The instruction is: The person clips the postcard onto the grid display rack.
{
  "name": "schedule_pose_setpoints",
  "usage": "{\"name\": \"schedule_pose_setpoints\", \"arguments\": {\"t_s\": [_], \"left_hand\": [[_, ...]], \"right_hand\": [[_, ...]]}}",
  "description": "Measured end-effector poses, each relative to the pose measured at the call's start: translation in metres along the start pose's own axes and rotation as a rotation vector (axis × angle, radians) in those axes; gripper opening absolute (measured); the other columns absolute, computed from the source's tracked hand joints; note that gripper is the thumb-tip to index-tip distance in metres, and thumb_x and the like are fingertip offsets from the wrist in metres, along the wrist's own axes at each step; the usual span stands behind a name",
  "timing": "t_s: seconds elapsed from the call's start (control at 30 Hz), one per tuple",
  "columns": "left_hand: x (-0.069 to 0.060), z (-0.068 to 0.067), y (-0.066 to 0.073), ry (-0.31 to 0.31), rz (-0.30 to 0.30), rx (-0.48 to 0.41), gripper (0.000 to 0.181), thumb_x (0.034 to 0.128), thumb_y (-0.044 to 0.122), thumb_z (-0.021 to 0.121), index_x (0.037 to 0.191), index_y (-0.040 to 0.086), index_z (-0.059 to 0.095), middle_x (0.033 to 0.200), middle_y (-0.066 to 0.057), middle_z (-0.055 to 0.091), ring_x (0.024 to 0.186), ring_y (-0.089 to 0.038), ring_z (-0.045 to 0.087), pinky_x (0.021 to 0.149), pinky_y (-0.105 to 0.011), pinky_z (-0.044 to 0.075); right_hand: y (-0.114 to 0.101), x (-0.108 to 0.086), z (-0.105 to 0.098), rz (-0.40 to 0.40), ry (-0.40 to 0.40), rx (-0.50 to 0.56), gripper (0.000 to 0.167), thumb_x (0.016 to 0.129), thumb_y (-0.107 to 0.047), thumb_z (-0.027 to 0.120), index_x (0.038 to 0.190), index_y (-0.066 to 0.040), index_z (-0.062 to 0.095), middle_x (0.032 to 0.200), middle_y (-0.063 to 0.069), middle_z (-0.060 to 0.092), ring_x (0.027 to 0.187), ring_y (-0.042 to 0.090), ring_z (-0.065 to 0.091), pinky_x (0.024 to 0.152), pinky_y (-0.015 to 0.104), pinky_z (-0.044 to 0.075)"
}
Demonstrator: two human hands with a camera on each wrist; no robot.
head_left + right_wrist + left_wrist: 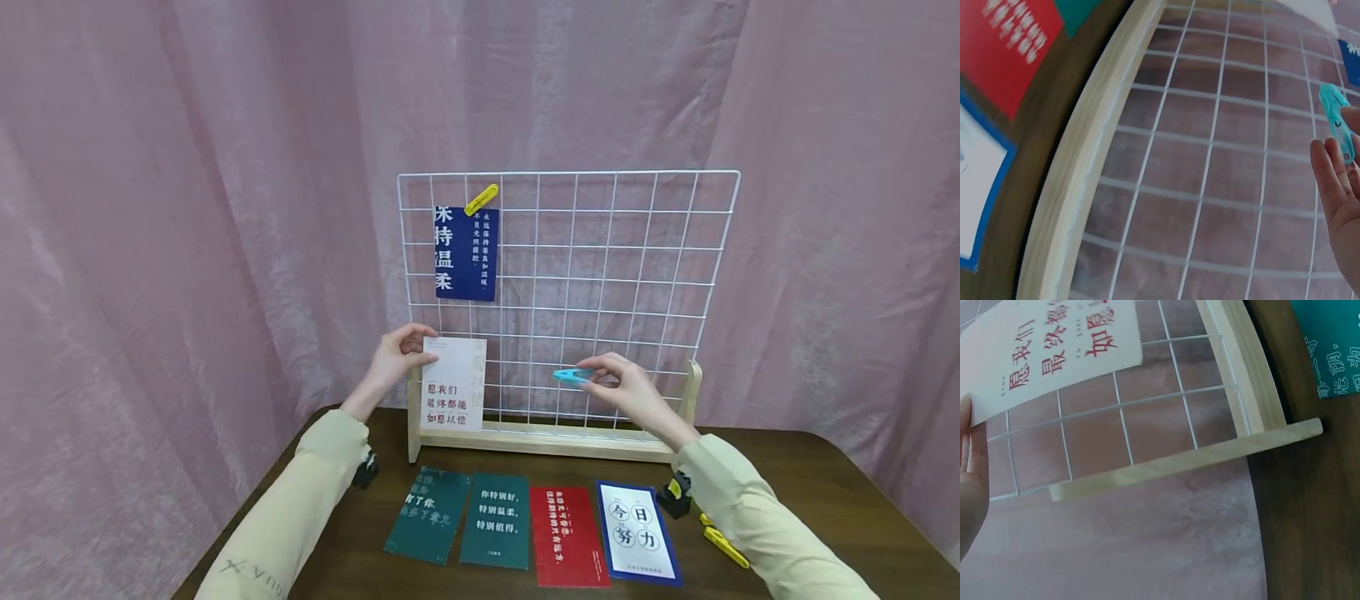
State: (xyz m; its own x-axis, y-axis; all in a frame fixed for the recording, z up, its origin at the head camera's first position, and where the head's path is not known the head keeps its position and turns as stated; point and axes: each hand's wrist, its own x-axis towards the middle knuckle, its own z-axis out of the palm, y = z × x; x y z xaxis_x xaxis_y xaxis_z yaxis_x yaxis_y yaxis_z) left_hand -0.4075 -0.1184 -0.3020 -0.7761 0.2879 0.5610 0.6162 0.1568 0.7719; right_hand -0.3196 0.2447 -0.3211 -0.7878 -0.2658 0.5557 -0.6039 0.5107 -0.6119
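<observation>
My left hand (402,352) pinches the upper left edge of a white card (453,367) with red characters, held upright before the lower left of a white wire grid (592,312). In the left wrist view the same card (1085,356) stands in front of the wires. Between thumb and fingers of my right hand (626,387) is a light blue clip (572,375), apart from the card and pointing left toward it. The right wrist view shows this clip (1336,122) closer. Higher on the grid, a yellow clip (482,200) fastens a dark blue card (465,258).
A wooden stand (547,446) supports the grid on a dark brown table (795,475). Before it lie two green cards (429,517) (495,522), a red card (568,537) and a blue-bordered white card (637,533). Yellow clips (724,546) lie beneath my right forearm. Pink curtain (225,208) hangs behind.
</observation>
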Motion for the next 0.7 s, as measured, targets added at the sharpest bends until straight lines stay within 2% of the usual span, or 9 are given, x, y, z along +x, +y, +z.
{"name": "schedule_pose_setpoints", "arguments": {"t_s": [0.13,0.27,0.37,0.43,0.47,0.63,0.7], "left_hand": [[0.005,0.007,-0.002,0.007,0.046,0.005,0.033,0.0708,-0.013,0.069,0.102,-0.008,0.058,0.08,-0.013,0.058,0.067,-0.017,0.056,0.062,-0.024,0.048],[0.004,0.012,0.008,0.014,0.069,-0.002,0.032,0.0704,-0.017,0.067,0.1,-0.013,0.056,0.08,-0.022,0.056,0.067,-0.025,0.055,0.059,-0.022,0.046],[0.002,0.016,0.017,0.025,0.05,0.003,0.031,0.0709,-0.018,0.066,0.1,-0.015,0.056,0.083,-0.029,0.052,0.069,-0.033,0.053,0.06,-0.021,0.045],[0.002,0.018,0.017,0.028,0.044,0.01,0.03,0.0716,-0.018,0.065,0.1,-0.015,0.055,0.083,-0.03,0.05,0.07,-0.036,0.052,0.06,-0.022,0.045],[0.003,0.018,0.015,0.034,0.039,0.009,0.03,0.0714,-0.018,0.066,0.1,-0.015,0.056,0.084,-0.03,0.05,0.07,-0.035,0.052,0.06,-0.022,0.045],[0.015,0.022,-0.017,0.083,0.048,0.028,0.031,0.0693,-0.015,0.069,0.098,-0.008,0.06,0.081,-0.019,0.054,0.066,-0.023,0.053,0.059,-0.021,0.044],[0.018,0.023,-0.028,0.102,0.048,0.041,0.032,0.0689,-0.013,0.07,0.098,-0.006,0.06,0.08,-0.015,0.054,0.066,-0.021,0.053,0.058,-0.02,0.044]], "right_hand": [[-0.01,0.013,0.01,-0.028,0.009,0.029,0.033,0.084,-0.006,0.065,0.113,0.004,0.056,0.1,0.014,0.055,0.086,0.025,0.055,0.077,0.039,0.047],[-0.022,0.027,0.02,-0.06,0.022,0.054,0.032,0.082,-0.003,0.065,0.111,0.006,0.055,0.099,0.015,0.057,0.088,0.027,0.056,0.078,0.039,0.047],[-0.029,0.037,0.028,-0.056,0.014,0.082,0.029,0.082,-0.002,0.066,0.109,0.005,0.056,0.098,0.016,0.058,0.088,0.027,0.056,0.079,0.041,0.046],[-0.032,0.044,0.033,-0.045,0.007,0.087,0.029,0.081,-0.003,0.066,0.108,0.004,0.057,0.097,0.016,0.058,0.087,0.026,0.057,0.082,0.043,0.044],[-0.034,0.047,0.036,-0.044,0.003,0.086,0.029,0.081,-0.003,0.067,0.108,0.004,0.057,0.097,0.015,0.058,0.086,0.025,0.057,0.08,0.044,0.045],[-0.039,0.066,0.046,-0.042,0.004,0.027,0.03,0.08,-0.004,0.068,0.107,0.003,0.058,0.096,0.013,0.06,0.083,0.023,0.06,0.072,0.036,0.049],[-0.04,0.074,0.05,-0.042,0.011,0.007,0.031,0.079,-0.003,0.069,0.107,0.004,0.058,0.095,0.013,0.06,0.083,0.023,0.06,0.073,0.035,0.048]]}}
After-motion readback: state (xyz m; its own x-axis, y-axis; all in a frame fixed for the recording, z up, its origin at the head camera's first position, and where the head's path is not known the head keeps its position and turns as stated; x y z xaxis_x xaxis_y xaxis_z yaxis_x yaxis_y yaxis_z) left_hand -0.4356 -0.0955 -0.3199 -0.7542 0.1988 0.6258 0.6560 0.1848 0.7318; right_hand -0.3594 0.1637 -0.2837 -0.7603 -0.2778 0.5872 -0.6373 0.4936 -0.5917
